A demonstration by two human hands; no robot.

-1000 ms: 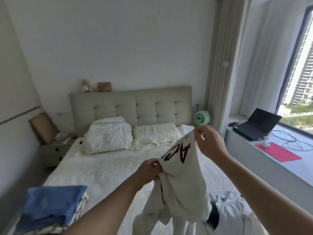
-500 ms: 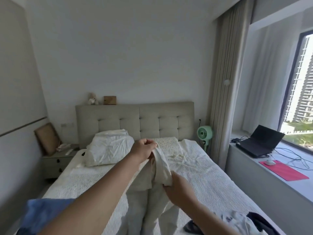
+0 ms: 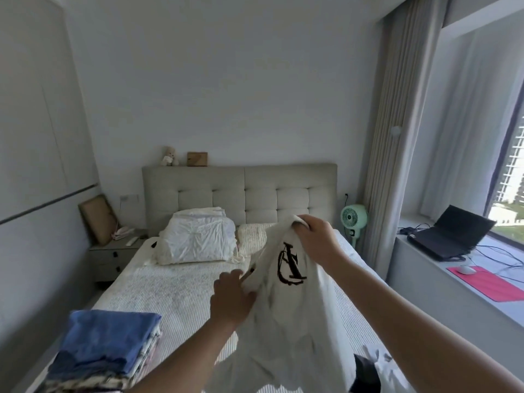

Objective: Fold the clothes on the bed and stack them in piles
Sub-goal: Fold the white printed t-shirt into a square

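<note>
Your open lane runs up the middle of the bed, a bare stretch of striped cover between the folded pile at its near left corner and the pillows stacked against the headboard. The white garment you hold up hangs across the near right, screening the loose clothes behind it. To the left a nightstand stands beside the mattress; to the right a green fan and the window ledge with its laptop and trailing cables hem the bedside.
</note>
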